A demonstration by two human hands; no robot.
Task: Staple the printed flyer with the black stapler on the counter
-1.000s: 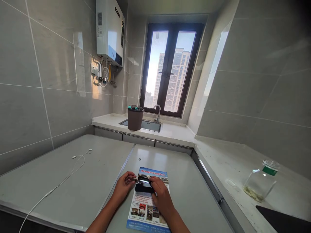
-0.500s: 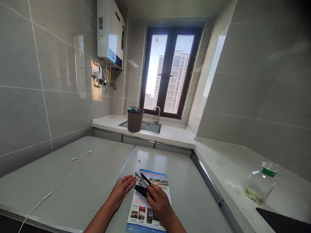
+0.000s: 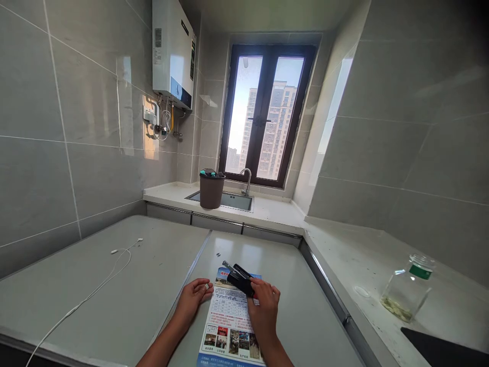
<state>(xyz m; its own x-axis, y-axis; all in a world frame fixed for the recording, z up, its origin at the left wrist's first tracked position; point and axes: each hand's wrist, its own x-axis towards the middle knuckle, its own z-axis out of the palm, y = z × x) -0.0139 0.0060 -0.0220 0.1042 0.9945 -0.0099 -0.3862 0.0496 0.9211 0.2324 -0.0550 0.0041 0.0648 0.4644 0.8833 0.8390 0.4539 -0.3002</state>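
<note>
My right hand (image 3: 264, 306) grips a black stapler (image 3: 240, 279) by its rear end. The stapler is swung apart, its metal magazine standing out between the black top arm and the base. It is held over the upper part of a printed leaflet (image 3: 229, 308) with blue edges, red and black text and small photos. To the left of the leaflet, my left hand (image 3: 194, 298) has thumb and fingers pinched together. A tiny pale piece shows at its fingertips, too small to name. Beyond the leaflet lie small dark grey bits (image 3: 218, 254), perhaps staples.
A white cable (image 3: 91, 294) trails across the left tabletop (image 3: 160, 244). On the right counter stand a glass jar (image 3: 407, 290) and a black flat thing (image 3: 439, 349). A brown bin (image 3: 212, 191) sits by the sink (image 3: 239, 201) at the back.
My right hand has turned the stapler and moved it up and right, away from my left hand. The left hand's fingers have drawn in from outstretched to pinched.
</note>
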